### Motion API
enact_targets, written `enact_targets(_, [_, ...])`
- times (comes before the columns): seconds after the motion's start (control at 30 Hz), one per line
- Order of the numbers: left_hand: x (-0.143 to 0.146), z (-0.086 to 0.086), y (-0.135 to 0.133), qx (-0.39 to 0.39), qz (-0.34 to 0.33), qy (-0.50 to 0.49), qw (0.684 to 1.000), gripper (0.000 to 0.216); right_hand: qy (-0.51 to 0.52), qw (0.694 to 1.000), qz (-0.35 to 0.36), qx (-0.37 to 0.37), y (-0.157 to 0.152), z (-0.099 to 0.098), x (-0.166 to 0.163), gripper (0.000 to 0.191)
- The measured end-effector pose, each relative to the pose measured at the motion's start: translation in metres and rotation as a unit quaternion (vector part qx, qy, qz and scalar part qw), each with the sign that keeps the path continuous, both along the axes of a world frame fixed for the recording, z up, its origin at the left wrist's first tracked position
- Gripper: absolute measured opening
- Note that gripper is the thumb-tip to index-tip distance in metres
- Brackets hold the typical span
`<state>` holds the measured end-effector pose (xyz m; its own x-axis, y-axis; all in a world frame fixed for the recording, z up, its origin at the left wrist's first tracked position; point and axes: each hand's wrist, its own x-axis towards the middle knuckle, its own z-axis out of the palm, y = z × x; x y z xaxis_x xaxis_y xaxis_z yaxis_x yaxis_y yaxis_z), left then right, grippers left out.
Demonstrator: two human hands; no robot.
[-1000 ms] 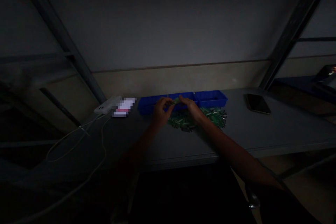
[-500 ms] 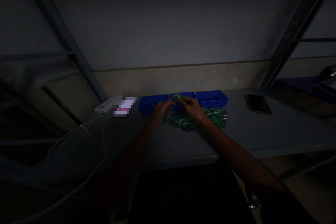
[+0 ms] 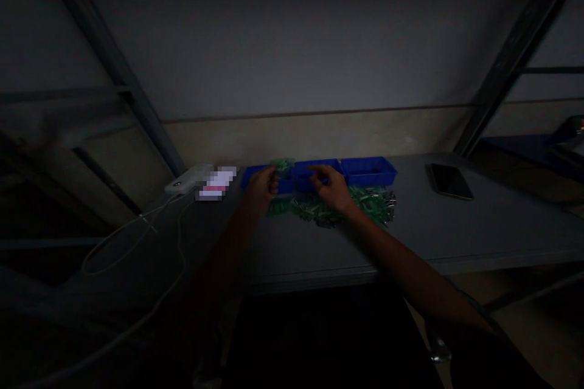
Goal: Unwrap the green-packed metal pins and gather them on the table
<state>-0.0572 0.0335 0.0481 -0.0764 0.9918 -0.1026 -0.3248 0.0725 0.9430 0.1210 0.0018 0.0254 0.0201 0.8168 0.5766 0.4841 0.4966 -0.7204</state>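
Observation:
My left hand (image 3: 263, 185) is closed at the left blue bin (image 3: 249, 181), its fingers curled round a see-through green piece (image 3: 283, 165) that sticks out above the bin's back edge. The piece looks like a small packet, though the dark hides its exact kind. Over the front of the middle blue bin (image 3: 303, 181) is my right hand (image 3: 335, 189), thumb and forefinger apart with nothing visible between them. Below both hands lies a pile of green pieces with shiny metal parts (image 3: 371, 203), partly covered by my right hand and wrist.
A third blue bin (image 3: 368, 171) stands at the right of the row. A dark phone (image 3: 449, 181) lies farther right on the grey table (image 3: 433, 225). On the left are a lit, blurred-out screen (image 3: 216, 184), a white box (image 3: 187, 179) and a looping cable (image 3: 180, 243).
My left hand has moved left, and the green piece now shows beside it over the left bin. The piece has left my right hand, whose fingers have parted.

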Motion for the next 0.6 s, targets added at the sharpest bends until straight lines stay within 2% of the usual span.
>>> enact_targets(0.1, [-0.010, 0.005, 0.002, 0.009, 0.053, -0.031, 0.998, 0.017, -0.007, 1.000, -0.001, -0.013, 0.000, 0.001, 0.000, 0.024])
enact_targets(0.27, [-0.014, 0.004, 0.003, 0.041, 0.103, -0.021, 0.994, 0.017, -0.011, 1.000, 0.008, -0.024, -0.002, 0.002, -0.001, 0.019])
enact_targets(0.5, [-0.014, 0.001, 0.001, 0.051, 0.107, 0.041, 0.992, 0.019, -0.014, 0.999, 0.009, -0.029, -0.002, 0.003, -0.001, 0.017])
enact_targets(0.6, [-0.015, 0.000, -0.002, 0.080, 0.086, 0.073, 0.990, 0.017, -0.023, 0.999, 0.009, -0.036, -0.003, 0.003, -0.001, 0.017])
